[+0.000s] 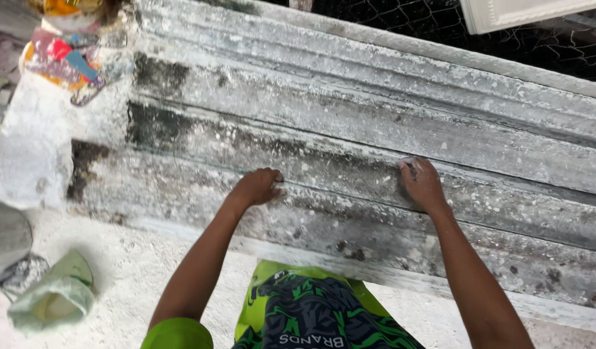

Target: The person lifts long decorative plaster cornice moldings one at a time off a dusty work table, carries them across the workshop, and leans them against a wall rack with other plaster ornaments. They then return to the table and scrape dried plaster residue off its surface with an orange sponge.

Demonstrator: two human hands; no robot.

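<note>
A long grey ridged mould, caked with white plaster and dark stains, lies slantwise in front of me. My left hand rests on one of its lower ridges with the fingers curled under, pressing on the surface. My right hand lies on the same ridge farther right, fingers bent and pushed against the groove, a bit of white plaster at the fingertips. Neither hand holds a separate object that I can make out. Both forearms reach up from the bottom of the view.
A pale green sack sits open on the white-dusted floor at lower left, beside a grey rounded object. Colourful rags lie at upper left. Wire mesh and a white moulded panel are at the top right.
</note>
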